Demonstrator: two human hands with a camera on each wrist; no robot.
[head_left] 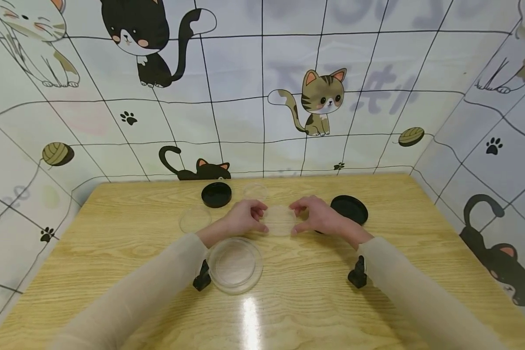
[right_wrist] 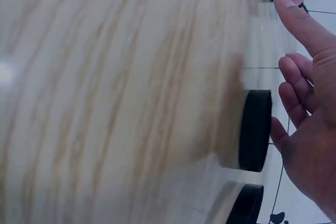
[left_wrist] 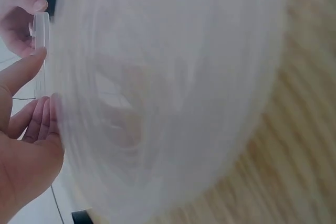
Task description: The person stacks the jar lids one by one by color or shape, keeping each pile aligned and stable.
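A clear round shallow dish [head_left: 280,220] is held between both hands near the middle of the wooden table. My left hand [head_left: 245,217] grips its left rim, thumb at the near side and fingers at the far side. On the opposite rim, the right hand [head_left: 319,215] grips with thumb and fingertips. Seen edge-on in the left wrist view, the clear dish [left_wrist: 41,30] has a thin, low wall. Beneath the left wrist stands a larger clear round dish [head_left: 235,282] with a smaller ring visible inside it.
A black round lid [head_left: 216,195] lies at the back left, and another black lid [head_left: 349,210] sits beyond the right hand, with more black partly hidden below that hand. Clear discs lie left [head_left: 195,219] and behind [head_left: 254,191]. A cat-patterned cloth [head_left: 262,116] hangs behind the table.
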